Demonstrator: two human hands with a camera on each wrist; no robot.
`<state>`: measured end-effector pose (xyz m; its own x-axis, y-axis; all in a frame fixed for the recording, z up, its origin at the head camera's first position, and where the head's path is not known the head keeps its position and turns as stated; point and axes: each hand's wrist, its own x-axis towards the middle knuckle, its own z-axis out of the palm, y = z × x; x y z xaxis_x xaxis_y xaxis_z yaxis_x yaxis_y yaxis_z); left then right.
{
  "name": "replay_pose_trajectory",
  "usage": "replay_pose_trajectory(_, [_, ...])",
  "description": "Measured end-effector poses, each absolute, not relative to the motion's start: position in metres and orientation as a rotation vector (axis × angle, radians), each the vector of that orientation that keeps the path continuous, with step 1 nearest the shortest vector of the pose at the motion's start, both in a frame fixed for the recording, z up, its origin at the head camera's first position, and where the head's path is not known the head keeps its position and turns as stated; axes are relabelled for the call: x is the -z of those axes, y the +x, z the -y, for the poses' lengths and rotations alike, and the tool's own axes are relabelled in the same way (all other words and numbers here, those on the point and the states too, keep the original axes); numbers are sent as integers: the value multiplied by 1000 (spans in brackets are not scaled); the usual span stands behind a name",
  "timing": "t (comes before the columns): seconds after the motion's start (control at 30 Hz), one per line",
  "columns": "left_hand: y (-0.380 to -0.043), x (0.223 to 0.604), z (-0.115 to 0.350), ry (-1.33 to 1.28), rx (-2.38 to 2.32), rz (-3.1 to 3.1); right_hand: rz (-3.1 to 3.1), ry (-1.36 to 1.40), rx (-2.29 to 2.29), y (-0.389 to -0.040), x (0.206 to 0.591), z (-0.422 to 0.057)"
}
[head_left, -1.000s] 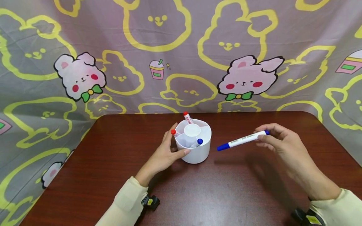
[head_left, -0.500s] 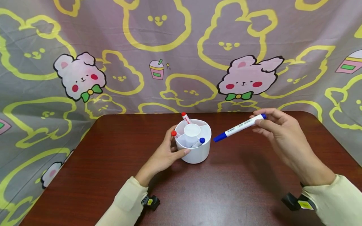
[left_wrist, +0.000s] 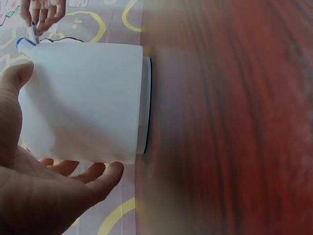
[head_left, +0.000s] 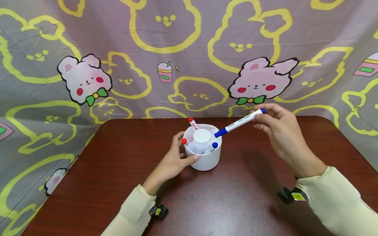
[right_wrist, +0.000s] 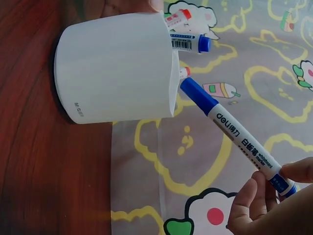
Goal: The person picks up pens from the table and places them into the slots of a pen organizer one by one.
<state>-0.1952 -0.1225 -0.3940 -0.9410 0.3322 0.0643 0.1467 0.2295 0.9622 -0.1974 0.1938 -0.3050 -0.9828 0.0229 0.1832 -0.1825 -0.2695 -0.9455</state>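
A white round pen holder [head_left: 204,161] with several compartments stands upright on the table. My left hand [head_left: 172,161] grips its left side, thumb on the front wall and fingers behind. Inside lean two red-capped markers, one at the back [head_left: 193,123] and one at the left [head_left: 184,141], and a blue-capped marker [head_left: 210,149] at the front right. My right hand [head_left: 280,131] pinches a blue whiteboard marker [right_wrist: 239,134] near its rear end. That marker slants down to the left, its blue cap at the holder's right rim; whether they touch I cannot tell.
The dark reddish wooden table [head_left: 118,170] spreads around the holder. Behind it hangs a grey cloth [head_left: 195,72] printed with yellow outlines and white rabbits. Each wrist carries a small black camera, one on the left [head_left: 159,211] and one on the right [head_left: 290,195].
My right hand has moved left and up, bringing the pinched marker from beside the holder to its right rim. My left hand keeps its grip on the holder.
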Motion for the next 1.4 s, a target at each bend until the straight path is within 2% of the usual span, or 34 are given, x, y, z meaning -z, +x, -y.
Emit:
replay_pose_trajectory(0.4, [-193,391,118,504,-1777,-2403,1909,165,-2362,-213,304,-177])
replay_pose_trajectory(1.4, [-182,391,107,418,-1792,-2516,2353,148,-2189,-248,320,-128])
